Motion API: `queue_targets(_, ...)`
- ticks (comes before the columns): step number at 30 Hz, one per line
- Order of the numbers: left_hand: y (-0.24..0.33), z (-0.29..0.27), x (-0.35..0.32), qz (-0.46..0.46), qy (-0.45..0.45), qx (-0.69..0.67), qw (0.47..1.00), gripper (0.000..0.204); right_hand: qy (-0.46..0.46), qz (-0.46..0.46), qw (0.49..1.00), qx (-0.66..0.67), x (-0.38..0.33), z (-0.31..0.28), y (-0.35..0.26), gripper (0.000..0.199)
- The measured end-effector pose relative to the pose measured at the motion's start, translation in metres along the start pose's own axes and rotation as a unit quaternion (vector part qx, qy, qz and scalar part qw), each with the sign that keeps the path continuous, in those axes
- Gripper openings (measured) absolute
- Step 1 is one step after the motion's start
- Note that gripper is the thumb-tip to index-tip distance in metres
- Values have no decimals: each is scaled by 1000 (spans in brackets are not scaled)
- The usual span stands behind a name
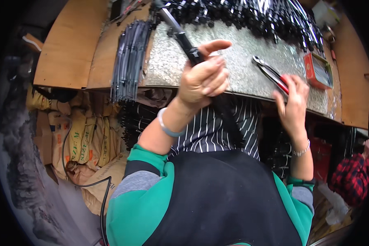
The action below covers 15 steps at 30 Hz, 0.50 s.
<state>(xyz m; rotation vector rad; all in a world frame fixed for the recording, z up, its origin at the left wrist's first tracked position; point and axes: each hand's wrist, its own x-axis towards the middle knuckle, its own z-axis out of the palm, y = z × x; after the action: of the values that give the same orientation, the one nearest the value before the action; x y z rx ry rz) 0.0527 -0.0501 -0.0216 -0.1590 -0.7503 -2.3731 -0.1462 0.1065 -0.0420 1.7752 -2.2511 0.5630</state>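
My left hand (205, 80) is closed around a long black umbrella frame (189, 47), with its index finger held out to the right. The frame slants from its grey metal shaft at the upper left, through the fist, down toward my lap. Pliers with red handles (272, 76) lie on the speckled worktop (233, 53), jaws pointing up and left. At the handle ends, my right hand (294, 98) has its fingertips over the red grips, thumb spread away from the fingers. Those fingertips hide the ends of the handles.
Shiny black frames (242, 14) are heaped along the back. Thin grey metal strips (131, 57) lie bundled at the left. A small red box (317, 70) stands at the right. Sacks (86, 139) and a black cable (86, 185) are at lower left; a person in red plaid (351, 178) is at far right.
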Motion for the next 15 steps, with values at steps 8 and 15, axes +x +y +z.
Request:
queue_targets(8, 7, -5, 43, 93, 96, 394, 909, 41, -164, 137, 875, 433, -36, -17, -26, 43)
queue_targets(15, 231, -159, -27, -47, 381, 896, 223, 46, 73, 277, 954, -92, -89, -68, 193, 47)
